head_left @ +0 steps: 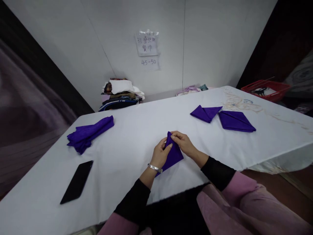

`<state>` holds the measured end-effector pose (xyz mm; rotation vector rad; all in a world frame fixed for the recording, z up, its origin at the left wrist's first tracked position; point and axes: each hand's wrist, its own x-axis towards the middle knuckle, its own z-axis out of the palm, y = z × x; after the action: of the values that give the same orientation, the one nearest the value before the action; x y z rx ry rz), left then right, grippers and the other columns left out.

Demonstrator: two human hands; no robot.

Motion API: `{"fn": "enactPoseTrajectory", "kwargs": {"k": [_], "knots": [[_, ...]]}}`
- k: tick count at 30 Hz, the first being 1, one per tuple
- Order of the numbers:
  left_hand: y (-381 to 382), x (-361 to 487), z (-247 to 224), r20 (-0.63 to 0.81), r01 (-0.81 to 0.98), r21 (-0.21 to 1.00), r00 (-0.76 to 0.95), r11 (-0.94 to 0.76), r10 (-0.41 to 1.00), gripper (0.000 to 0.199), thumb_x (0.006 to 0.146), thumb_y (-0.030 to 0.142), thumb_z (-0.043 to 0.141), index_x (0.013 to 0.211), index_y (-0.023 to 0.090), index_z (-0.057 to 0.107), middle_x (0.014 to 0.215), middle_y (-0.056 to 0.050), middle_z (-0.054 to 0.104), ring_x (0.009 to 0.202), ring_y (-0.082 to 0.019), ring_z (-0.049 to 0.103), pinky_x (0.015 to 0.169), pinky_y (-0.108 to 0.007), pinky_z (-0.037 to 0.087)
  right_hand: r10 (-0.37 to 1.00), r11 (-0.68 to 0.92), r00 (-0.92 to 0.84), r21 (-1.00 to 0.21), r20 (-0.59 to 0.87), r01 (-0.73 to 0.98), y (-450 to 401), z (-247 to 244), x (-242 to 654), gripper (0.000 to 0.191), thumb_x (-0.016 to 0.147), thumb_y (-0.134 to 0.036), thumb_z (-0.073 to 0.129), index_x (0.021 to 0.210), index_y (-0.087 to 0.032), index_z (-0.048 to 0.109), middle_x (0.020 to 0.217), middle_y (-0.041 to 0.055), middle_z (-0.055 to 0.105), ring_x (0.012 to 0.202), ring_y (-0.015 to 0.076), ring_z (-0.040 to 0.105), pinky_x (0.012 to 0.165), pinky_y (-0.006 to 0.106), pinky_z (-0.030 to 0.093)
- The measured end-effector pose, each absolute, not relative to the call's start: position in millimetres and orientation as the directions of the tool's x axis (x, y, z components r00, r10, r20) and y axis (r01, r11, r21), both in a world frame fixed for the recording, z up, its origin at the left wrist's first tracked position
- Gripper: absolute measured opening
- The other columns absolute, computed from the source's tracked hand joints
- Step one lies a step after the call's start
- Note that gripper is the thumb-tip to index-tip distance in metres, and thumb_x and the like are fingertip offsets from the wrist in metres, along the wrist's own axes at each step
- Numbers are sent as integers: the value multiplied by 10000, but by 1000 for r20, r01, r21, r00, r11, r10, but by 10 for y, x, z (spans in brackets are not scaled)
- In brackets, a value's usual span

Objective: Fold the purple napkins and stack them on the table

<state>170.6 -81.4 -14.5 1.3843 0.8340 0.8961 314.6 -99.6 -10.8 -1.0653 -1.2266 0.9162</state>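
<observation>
A folded purple napkin (174,156) lies on the white tablecloth (137,137) near the front edge. My left hand (160,154), a silver bracelet on its wrist, grips the napkin's left side. My right hand (183,143) pinches its top corner from the right. Both hands are closed on the cloth. Two more purple napkins folded into flat pointed shapes lie at the right: one (205,113) and, beside it, another (235,121).
A stack of unfolded purple napkins (90,133) lies at the left. A black phone (77,181) rests near the front left. Piled clothes (121,93) sit against the wall behind the table. A red basket (266,89) stands at the far right.
</observation>
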Motion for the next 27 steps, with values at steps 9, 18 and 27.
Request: {"fn": "enactPoseTrajectory", "kwargs": {"k": [9,18,27], "knots": [[-815,1707,-79,48,-66,998,470,-20,881,496,742,386,618,1191,182,565,1082,-78,662,967,-213,616,859,-354,487,979,187,125,-958,162,-219,-963,-119,3106,403,747,-377,639,1132,-269,581,741,-37,559,626,104,493,583,239,381],[-810,1725,4,-85,-11,994,507,105,858,480,673,415,670,1074,166,584,892,-49,700,781,-186,651,732,-321,516,994,82,91,-950,56,-302,-997,-30,3169,232,703,-404,667,747,-178,637,679,-15,592,599,112,508,596,254,395],[-728,1626,-163,-312,241,948,570,208,760,370,534,388,762,773,157,598,742,-28,685,646,-167,643,637,-296,501,926,107,378,-966,10,-236,-717,-158,3535,264,667,-445,651,687,-206,540,537,-63,492,461,94,416,450,230,327]]}}
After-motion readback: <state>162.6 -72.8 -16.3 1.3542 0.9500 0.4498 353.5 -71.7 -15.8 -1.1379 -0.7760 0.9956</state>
